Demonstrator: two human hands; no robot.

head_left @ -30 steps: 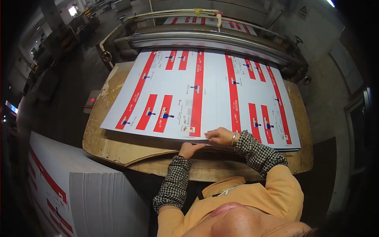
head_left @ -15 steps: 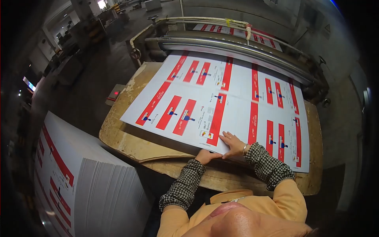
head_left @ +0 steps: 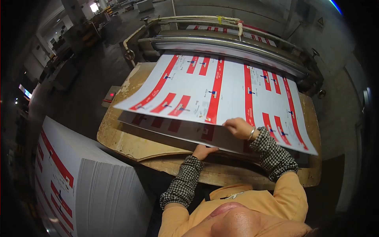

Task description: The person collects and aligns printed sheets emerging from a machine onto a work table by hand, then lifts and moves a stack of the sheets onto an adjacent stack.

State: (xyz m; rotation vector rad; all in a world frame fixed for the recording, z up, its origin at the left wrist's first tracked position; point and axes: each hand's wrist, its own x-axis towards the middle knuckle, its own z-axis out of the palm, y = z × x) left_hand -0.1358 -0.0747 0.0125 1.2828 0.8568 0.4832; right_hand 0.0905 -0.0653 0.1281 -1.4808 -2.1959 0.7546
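A large white sheet with red blocks (head_left: pixel 233 91) runs from the metal roller (head_left: pixel 237 55) toward me, its near edge lifted and bowed. My right hand (head_left: pixel 238 128) pinches that near edge at about the middle. Beneath it lies a lower printed sheet (head_left: pixel 158 128), shaded by the raised one. At the lower sheet's near edge, my left hand (head_left: pixel 204 151) rests with fingers pressed together; whether it grips the edge is unclear. Both sheets are over a worn wooden board (head_left: pixel 118 136).
At the lower left stands a tall stack of printed sheets (head_left: pixel 102 193). A pale pipe frame (head_left: pixel 189 18) runs above the rollers, with more printed sheet behind. A small box with a red light (head_left: pixel 111 94) sits left of the board.
My right hand has raised the near edge of the upper sheet, exposing the sheet below. My left hand stays low by the board's edge, and the view has shifted slightly.
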